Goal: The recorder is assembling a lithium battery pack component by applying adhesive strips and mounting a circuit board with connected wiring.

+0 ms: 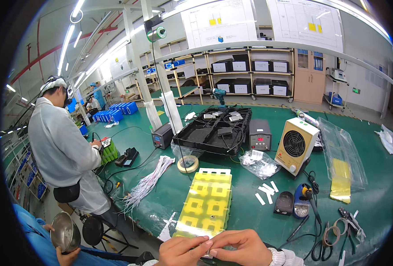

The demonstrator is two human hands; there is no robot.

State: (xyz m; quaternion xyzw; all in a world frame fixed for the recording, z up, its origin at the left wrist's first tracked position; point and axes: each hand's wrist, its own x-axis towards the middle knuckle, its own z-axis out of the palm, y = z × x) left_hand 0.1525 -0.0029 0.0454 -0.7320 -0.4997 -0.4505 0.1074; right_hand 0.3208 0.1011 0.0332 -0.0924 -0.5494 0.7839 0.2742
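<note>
My left hand (183, 251) and my right hand (241, 246) meet at the lower edge of the view, fingertips pinched together. Whatever small thing sits between them is too hidden to name. Just beyond my fingers lies a block-shaped pack (205, 201) covered with yellow sheet, with square cut-outs along its top and a white strip at its far end. My knuckles overlap its near edge, and I cannot tell whether they touch it.
Left of the pack lie a bundle of thin white wires (150, 181) and a tape roll (188, 164). Right are white strips (266, 193), a soldering iron stand (302, 201), scissors (327, 241) and a fan unit (296, 144). Behind stands a black tray (192, 141). Co-workers stand left, one holding a metal bowl (65, 232).
</note>
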